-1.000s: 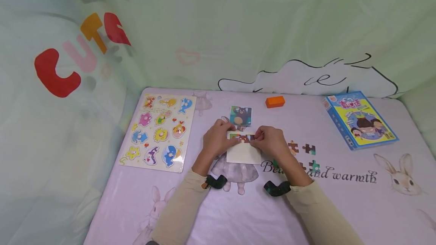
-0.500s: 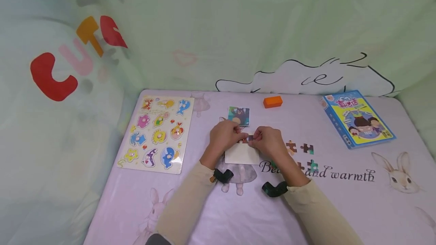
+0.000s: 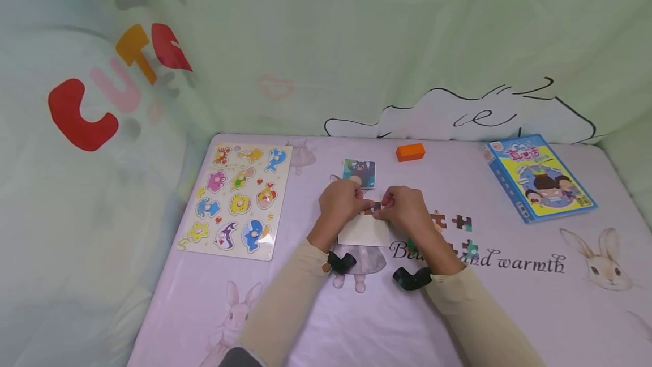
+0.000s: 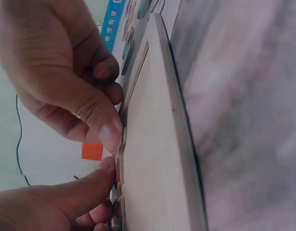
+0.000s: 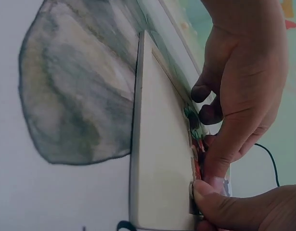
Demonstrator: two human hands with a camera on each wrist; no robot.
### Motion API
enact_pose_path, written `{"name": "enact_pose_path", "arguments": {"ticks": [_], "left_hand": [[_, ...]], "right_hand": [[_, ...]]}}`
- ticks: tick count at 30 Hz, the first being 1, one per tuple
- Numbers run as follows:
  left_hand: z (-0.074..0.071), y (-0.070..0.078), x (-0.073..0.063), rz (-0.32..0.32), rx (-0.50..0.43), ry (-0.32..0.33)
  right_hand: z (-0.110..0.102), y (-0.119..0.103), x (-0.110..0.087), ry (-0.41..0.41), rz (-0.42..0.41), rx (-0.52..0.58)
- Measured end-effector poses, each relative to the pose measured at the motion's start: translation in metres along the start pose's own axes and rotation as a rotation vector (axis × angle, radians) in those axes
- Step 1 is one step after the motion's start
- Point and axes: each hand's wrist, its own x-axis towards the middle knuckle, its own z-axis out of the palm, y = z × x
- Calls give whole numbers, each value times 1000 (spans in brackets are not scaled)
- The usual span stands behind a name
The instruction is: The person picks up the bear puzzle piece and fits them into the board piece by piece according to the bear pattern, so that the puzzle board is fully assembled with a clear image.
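Observation:
A pale wooden puzzle tray (image 3: 364, 232) lies in front of the person, with coloured jigsaw pieces along its far edge. Both hands meet over its far right part. The right hand (image 3: 406, 207) pinches a small jigsaw piece (image 3: 376, 207) there, its thumb on the near edge. From the left, the left hand (image 3: 342, 201) reaches over the row and presses with its thumb beside that piece. In the right wrist view, red and green jigsaw pieces (image 5: 196, 144) show under the left hand (image 5: 244, 101). The fingers hide much of the row.
A bear picture card (image 3: 361, 172) lies beyond the tray. Loose jigsaw pieces (image 3: 462, 222) lie right of the right hand. An orange block (image 3: 410, 152) and a blue-yellow box (image 3: 547, 183) stand farther back. A sea-animal peg board (image 3: 231, 203) lies at the left.
The left hand has moved right along the tray's far edge, toward the right hand, and now covers most of the row. The right hand stays at the far right corner.

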Motion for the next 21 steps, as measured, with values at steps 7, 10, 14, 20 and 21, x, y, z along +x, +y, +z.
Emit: {"name": "enact_pose_path", "arguments": {"ticks": [7, 10, 14, 20, 21], "left_hand": [[2, 10, -1, -56, 63, 9], [1, 9, -2, -48, 55, 11], [-1, 4, -2, -29, 26, -7], [-6, 2, -4, -11, -8, -34], [-6, 2, -4, -9, -9, -33]], "right_hand": [[-1, 2, -2, -33, -8, -20], [2, 3, -2, -18, -13, -18], [4, 3, 0, -5, -18, -14], [2, 3, 0, -49, 21, -5], [1, 3, 0, -56, 24, -5]]}}
